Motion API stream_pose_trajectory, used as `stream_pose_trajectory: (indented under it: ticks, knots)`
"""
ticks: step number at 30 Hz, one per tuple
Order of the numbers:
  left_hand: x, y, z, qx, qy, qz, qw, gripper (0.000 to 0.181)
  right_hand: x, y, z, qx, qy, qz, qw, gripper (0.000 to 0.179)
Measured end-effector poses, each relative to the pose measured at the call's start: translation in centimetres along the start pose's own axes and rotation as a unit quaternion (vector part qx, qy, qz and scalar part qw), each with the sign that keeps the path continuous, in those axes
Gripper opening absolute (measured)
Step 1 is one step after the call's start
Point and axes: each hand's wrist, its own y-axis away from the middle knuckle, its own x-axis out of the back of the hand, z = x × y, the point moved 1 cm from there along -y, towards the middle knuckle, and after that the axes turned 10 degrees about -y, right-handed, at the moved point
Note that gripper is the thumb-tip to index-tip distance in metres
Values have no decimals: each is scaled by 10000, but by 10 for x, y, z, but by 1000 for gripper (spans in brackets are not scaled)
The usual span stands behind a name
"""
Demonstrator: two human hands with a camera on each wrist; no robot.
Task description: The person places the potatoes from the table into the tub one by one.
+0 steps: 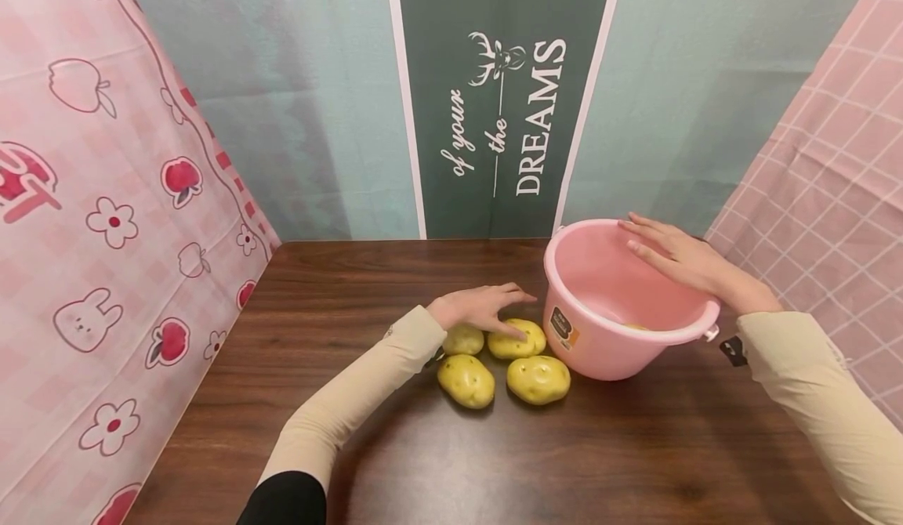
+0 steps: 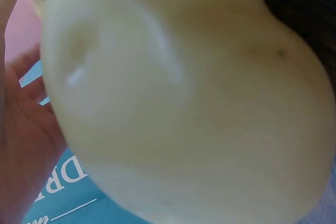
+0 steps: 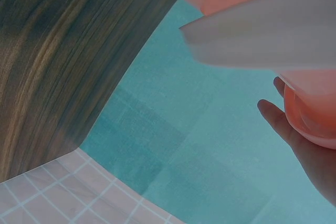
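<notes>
Several yellow potatoes lie grouped on the table, left of a pink bucket (image 1: 592,345). My left hand (image 1: 480,305) reaches over the back ones with its fingers loosely extended; the thumb overlaps the back right potato (image 1: 518,348). The back left potato (image 1: 463,341) is partly hidden under that hand. A large potato (image 2: 184,108) fills the left wrist view, close to the camera. With my right hand (image 1: 677,255) I hold the bucket's right rim, thumb on the inner side and fingers along the rim. A sliver of something yellow (image 1: 635,327) shows inside the bucket.
Two more potatoes, a front left one (image 1: 466,381) and a front right one (image 1: 538,379), sit on the dark wooden table (image 1: 339,290). A green-blue curtain (image 1: 317,102) stands behind, with pink patterned cloth (image 1: 113,298) at left and pink checked cloth (image 1: 832,196) at right.
</notes>
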Motion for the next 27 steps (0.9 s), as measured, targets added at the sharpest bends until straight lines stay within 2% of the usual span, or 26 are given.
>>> stream_pose_trajectory:
  ticks: [15,27]
  knots:
    - [-1,2,10,261,68,-528,9982,81,0,1,0,-20,-9,9,10000,52]
    - [-5,-1,11,33,-139,-503,9986,80,0,1,0,-44,-114,11,9999,52]
